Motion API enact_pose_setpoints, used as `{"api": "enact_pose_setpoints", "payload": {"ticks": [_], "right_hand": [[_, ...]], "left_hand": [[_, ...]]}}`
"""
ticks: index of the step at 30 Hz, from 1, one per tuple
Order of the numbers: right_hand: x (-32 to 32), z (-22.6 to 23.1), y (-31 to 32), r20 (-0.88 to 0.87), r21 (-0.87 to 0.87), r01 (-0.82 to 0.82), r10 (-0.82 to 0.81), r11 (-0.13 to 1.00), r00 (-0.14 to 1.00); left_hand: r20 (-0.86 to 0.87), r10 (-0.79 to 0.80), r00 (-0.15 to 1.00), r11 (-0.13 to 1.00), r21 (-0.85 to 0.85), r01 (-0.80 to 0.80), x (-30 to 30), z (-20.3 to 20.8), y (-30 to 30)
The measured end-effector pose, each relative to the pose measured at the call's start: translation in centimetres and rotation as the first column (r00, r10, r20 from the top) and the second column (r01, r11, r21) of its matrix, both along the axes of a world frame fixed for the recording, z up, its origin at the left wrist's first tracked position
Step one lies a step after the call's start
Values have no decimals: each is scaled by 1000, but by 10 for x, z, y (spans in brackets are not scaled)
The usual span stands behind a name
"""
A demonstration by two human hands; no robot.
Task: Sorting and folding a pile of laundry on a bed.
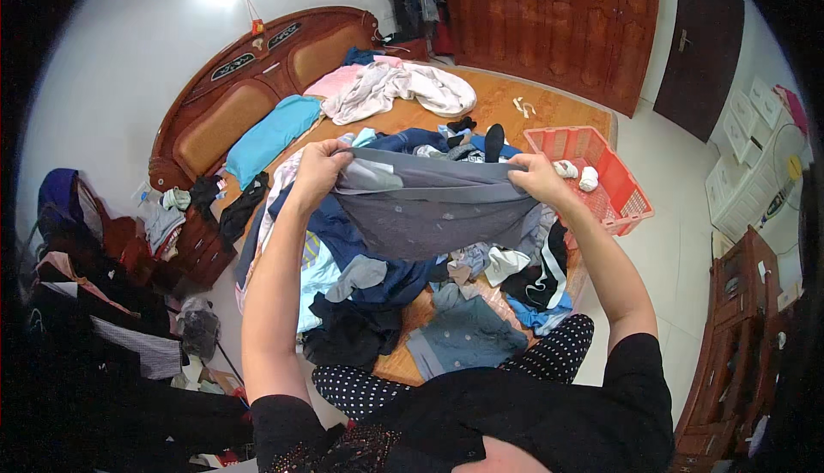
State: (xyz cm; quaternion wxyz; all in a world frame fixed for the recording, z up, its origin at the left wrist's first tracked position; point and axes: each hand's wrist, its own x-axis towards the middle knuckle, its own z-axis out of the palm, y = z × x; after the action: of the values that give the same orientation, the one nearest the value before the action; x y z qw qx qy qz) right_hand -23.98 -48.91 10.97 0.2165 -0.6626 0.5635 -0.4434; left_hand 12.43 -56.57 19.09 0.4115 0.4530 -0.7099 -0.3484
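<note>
Pinched in the left hand [321, 172] and right hand [537, 181], at opposite ends of the waistband [455, 191]: grey garment [438, 222], stretched wide above the clothes pile [399, 284] on the bed [571, 108]. Ahead to the right, near the bed's edge: red plastic basket [620, 168] containing white rolled bundles [588, 178]. Farther out, toward the headboard [232, 112]: turquoise pillow [270, 140] and pale blanket [395, 88].

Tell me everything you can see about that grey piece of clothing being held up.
The grey garment looks like thin, soft cloth, with a paler band along its top and small light marks on its darker body. A whitish patch shows inside at upper left. The left hand and right hand pinch its top corners, stretching it wide; the rest hangs slack, hiding part of the heap of clothes.
</note>
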Motion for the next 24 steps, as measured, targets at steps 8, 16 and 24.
{"api": "enact_pose_setpoints", "payload": {"ticks": [8, 16, 24], "right_hand": [[-15, -5, -2, -377, 46, -103, 112, 994, 919], [15, 3, 15, 221, 123, -421, 388, 899, 895], [9, 3, 21, -228, 33, -186, 188, 982, 955]], "left_hand": [[-13, -95, 995, 996, -5, 94, -6, -3, -6], [130, -148, 980, 985, -66, 157, -13, 3, -8], [372, -79, 925, 996, -12, 90, 18, -17, -16]]}}
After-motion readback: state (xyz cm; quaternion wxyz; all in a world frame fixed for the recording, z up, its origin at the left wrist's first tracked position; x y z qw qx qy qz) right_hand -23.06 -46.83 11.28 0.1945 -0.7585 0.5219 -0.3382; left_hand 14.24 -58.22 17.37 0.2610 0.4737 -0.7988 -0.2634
